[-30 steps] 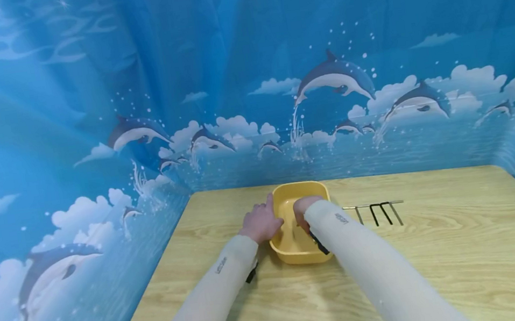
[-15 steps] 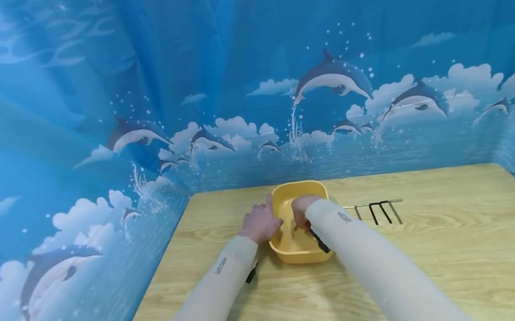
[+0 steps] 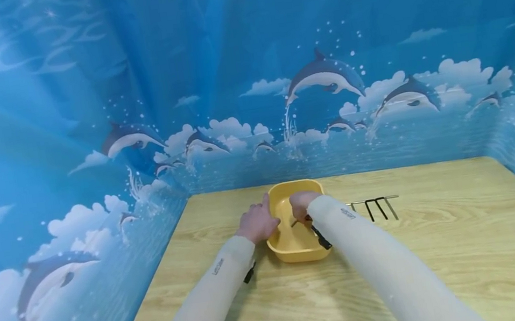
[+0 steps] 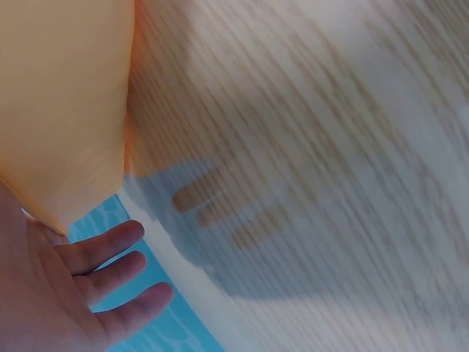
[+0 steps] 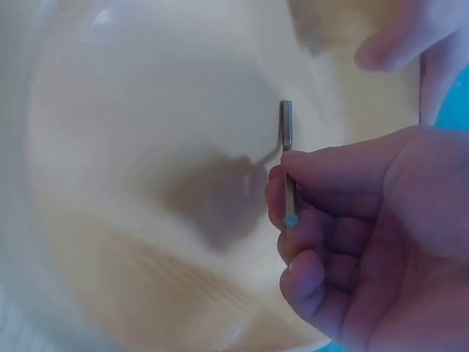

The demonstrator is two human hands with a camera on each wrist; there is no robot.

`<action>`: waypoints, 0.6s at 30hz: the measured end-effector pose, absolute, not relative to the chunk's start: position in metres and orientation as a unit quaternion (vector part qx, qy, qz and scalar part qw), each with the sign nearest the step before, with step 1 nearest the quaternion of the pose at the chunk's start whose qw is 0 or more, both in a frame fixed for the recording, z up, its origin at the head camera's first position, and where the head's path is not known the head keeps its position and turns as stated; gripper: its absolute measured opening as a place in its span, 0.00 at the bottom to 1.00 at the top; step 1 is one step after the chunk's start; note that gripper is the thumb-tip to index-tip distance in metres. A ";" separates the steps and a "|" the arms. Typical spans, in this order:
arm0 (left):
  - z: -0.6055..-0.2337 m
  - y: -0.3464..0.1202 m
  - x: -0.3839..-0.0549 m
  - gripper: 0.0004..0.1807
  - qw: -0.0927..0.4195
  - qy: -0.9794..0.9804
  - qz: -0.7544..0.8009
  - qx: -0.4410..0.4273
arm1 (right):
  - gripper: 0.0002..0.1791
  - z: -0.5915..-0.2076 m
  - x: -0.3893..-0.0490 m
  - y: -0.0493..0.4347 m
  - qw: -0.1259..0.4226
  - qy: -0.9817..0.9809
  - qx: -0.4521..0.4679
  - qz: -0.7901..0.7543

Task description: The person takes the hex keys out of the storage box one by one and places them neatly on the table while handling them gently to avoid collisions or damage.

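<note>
In the head view, a yellow plastic basin [image 3: 297, 242] stands between both hands. My left hand [image 3: 258, 223] grips its left wall. The thumb lies over the rim, and the left wrist view shows three fingers [image 4: 110, 248] extended loosely outside the wall. My right hand [image 3: 303, 206] is over the basin's inside. In the right wrist view it pinches a short metal hex key [image 5: 287, 125] between thumb and fingers. One end sticks out past the thumb tip, and a six-sided end [image 5: 291, 220] shows below it. Part of the key is hidden by the fingers.
Several L-shaped hex keys [image 3: 376, 210], some black and some silver, lie in a row on the wood-grain table [image 3: 468, 241] right of the basin. Blue dolphin-print sheeting [image 3: 227, 77] rises behind and at the sides.
The right hand has turned slightly inside the basin, and the hex key's end now points more to the left. The left hand stays at the rim. The head view has shifted a little.
</note>
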State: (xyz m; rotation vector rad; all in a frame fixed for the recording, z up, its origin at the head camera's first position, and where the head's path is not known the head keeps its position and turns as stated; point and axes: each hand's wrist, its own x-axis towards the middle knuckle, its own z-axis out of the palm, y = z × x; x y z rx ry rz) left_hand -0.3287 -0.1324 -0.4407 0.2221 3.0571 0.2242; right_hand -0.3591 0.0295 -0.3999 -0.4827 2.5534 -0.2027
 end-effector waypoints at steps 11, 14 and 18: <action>-0.443 -0.133 -0.330 0.46 0.028 0.995 0.062 0.067 | 0.19 -0.392 -0.357 0.048 0.224 0.940 -0.206 -0.157; -0.442 -0.133 -0.330 0.46 0.030 0.995 0.066 0.064 | 0.21 -0.390 -0.357 0.058 0.217 0.933 -0.220 -0.186; -0.442 -0.130 -0.330 0.46 0.030 0.995 0.067 0.063 | 0.22 -0.387 -0.354 0.076 0.218 0.915 -0.238 -0.240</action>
